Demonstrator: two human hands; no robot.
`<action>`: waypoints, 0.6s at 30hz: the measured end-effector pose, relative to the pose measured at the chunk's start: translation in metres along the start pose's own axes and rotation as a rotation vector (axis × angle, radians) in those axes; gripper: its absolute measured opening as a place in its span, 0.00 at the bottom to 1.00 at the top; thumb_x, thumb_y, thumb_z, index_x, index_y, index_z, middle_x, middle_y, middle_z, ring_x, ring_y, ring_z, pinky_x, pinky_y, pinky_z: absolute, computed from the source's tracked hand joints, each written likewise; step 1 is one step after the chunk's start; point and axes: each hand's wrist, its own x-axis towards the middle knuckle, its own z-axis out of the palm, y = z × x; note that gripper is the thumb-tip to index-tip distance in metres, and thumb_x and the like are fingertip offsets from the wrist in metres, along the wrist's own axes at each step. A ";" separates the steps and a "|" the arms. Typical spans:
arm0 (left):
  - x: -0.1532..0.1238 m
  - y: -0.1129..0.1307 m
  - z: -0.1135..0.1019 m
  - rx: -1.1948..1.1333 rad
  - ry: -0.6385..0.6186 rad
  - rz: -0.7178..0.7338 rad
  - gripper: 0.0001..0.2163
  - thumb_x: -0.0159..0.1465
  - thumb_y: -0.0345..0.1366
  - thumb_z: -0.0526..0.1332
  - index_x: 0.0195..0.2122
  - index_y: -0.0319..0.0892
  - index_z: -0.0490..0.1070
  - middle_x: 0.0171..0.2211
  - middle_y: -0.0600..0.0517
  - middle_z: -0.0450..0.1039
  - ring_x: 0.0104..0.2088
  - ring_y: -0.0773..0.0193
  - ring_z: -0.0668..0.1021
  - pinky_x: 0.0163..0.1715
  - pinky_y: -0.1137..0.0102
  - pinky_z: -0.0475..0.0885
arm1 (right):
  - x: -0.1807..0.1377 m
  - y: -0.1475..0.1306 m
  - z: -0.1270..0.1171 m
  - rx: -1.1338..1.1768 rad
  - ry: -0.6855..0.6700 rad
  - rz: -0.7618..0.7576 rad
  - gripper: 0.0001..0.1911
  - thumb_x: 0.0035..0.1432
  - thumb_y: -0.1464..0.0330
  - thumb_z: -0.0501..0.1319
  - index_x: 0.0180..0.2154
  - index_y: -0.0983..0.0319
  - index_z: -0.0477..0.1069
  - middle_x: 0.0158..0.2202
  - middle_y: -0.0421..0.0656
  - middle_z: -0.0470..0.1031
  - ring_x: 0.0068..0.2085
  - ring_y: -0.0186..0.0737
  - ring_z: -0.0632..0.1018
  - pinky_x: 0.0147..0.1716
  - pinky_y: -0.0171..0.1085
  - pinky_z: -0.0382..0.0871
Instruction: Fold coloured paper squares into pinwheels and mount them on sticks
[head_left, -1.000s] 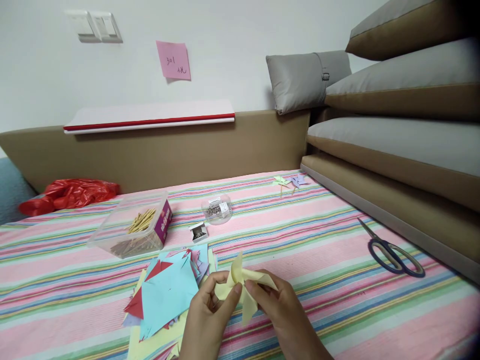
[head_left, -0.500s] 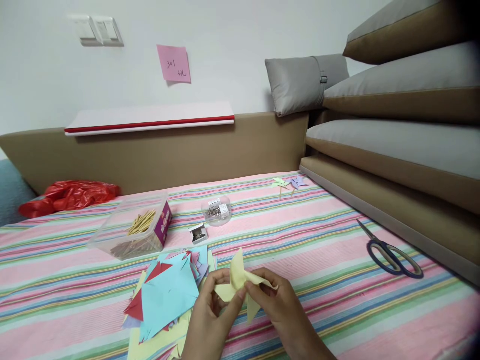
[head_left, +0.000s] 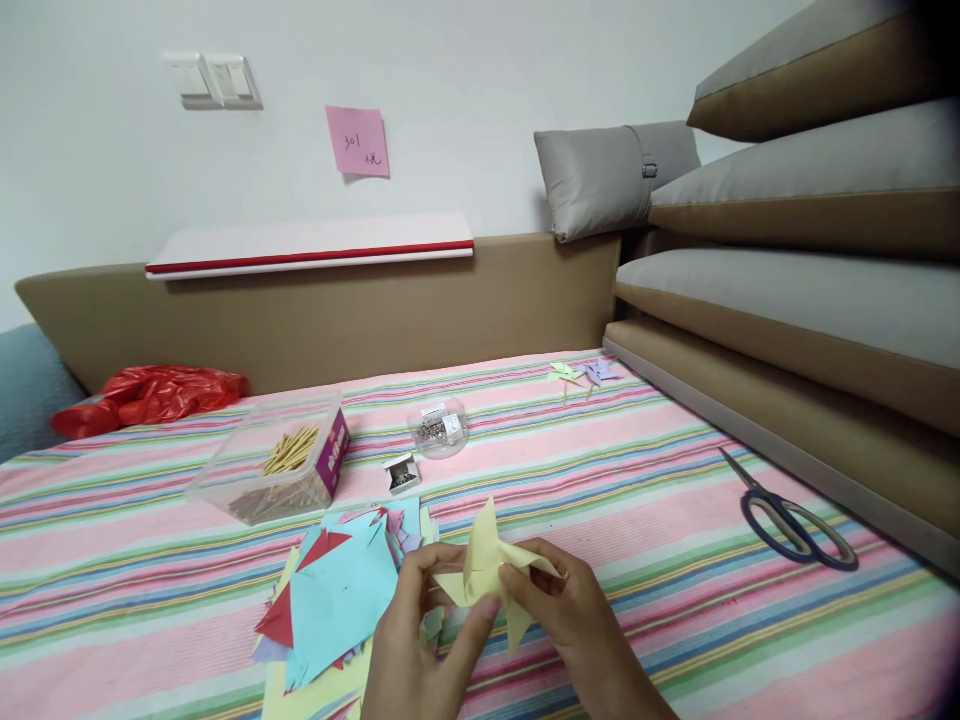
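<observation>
A pale yellow paper pinwheel (head_left: 484, 560) is held up between both hands, its folded blades spreading out from the middle. My left hand (head_left: 424, 630) grips it from the left, thumb at the lower centre and fingers behind the paper. On the other side my right hand (head_left: 559, 600) pinches it, with the thumb near the centre and the fingers behind a blade. Whether a pin sits in the centre cannot be made out. Left of my hands lies a pile of cut paper (head_left: 345, 590) in blue, red, yellow and purple.
A clear plastic box (head_left: 262, 480) holds thin wooden sticks. Beside it are a small open box (head_left: 401, 474) and a round clear case (head_left: 439, 428) of small metal pieces. Scissors (head_left: 795, 520) lie at the right; two finished pinwheels (head_left: 581, 373) rest farther back. Stacked cushions (head_left: 810, 220) border the right.
The pinwheel has tilted slightly, and my left thumb sits a little lower, away from its centre. Both hands still hold it. The whole view has shifted a little.
</observation>
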 end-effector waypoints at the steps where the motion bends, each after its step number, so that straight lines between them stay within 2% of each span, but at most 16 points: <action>1: 0.000 0.002 -0.001 -0.068 -0.004 -0.030 0.14 0.61 0.51 0.64 0.42 0.49 0.72 0.40 0.49 0.79 0.37 0.55 0.78 0.37 0.66 0.71 | 0.000 -0.001 -0.001 0.003 0.000 0.005 0.18 0.47 0.57 0.74 0.34 0.64 0.78 0.27 0.41 0.78 0.30 0.37 0.76 0.30 0.32 0.67; 3: 0.001 0.005 -0.003 -0.220 -0.024 -0.107 0.14 0.62 0.52 0.62 0.41 0.49 0.72 0.42 0.49 0.79 0.42 0.55 0.78 0.39 0.68 0.71 | 0.000 -0.005 -0.003 0.011 -0.011 0.023 0.20 0.46 0.57 0.74 0.36 0.64 0.77 0.28 0.42 0.79 0.30 0.38 0.77 0.31 0.33 0.69; 5: 0.004 0.004 -0.005 -0.302 -0.072 -0.182 0.16 0.61 0.51 0.64 0.45 0.48 0.71 0.41 0.50 0.79 0.41 0.56 0.79 0.40 0.68 0.71 | -0.001 -0.010 -0.005 -0.014 -0.060 0.047 0.22 0.47 0.57 0.74 0.40 0.62 0.74 0.28 0.41 0.79 0.30 0.38 0.77 0.30 0.33 0.69; 9: 0.008 -0.003 -0.008 -0.248 -0.249 -0.273 0.24 0.59 0.51 0.67 0.53 0.47 0.68 0.38 0.50 0.80 0.34 0.59 0.78 0.36 0.68 0.71 | -0.002 -0.020 -0.011 -0.178 -0.150 0.027 0.22 0.53 0.58 0.70 0.46 0.60 0.70 0.26 0.37 0.74 0.29 0.37 0.75 0.29 0.33 0.68; 12: 0.010 -0.011 -0.007 -0.187 -0.359 -0.271 0.26 0.58 0.49 0.68 0.56 0.47 0.69 0.43 0.48 0.80 0.25 0.65 0.74 0.26 0.71 0.67 | -0.004 -0.023 -0.013 -0.240 -0.132 0.007 0.24 0.55 0.59 0.68 0.50 0.59 0.66 0.27 0.37 0.73 0.29 0.38 0.74 0.28 0.34 0.69; 15: 0.012 -0.016 -0.003 -0.122 -0.356 -0.253 0.26 0.57 0.48 0.69 0.55 0.47 0.70 0.45 0.48 0.80 0.17 0.73 0.66 0.20 0.73 0.60 | -0.004 -0.018 -0.013 -0.314 -0.090 -0.063 0.28 0.56 0.62 0.67 0.56 0.57 0.61 0.26 0.35 0.72 0.29 0.38 0.75 0.29 0.36 0.71; 17: 0.012 -0.017 0.000 -0.178 -0.315 -0.249 0.23 0.58 0.47 0.69 0.53 0.46 0.72 0.43 0.48 0.80 0.20 0.71 0.70 0.23 0.73 0.64 | -0.003 -0.012 -0.014 -0.390 -0.033 -0.167 0.34 0.56 0.65 0.67 0.61 0.56 0.56 0.27 0.34 0.72 0.30 0.38 0.75 0.32 0.37 0.72; 18: 0.012 -0.017 0.001 -0.230 -0.300 -0.250 0.22 0.58 0.47 0.69 0.51 0.46 0.73 0.42 0.48 0.80 0.23 0.68 0.73 0.26 0.72 0.67 | -0.003 -0.009 -0.014 -0.420 -0.001 -0.225 0.36 0.56 0.66 0.67 0.62 0.55 0.53 0.31 0.36 0.74 0.30 0.38 0.75 0.33 0.37 0.73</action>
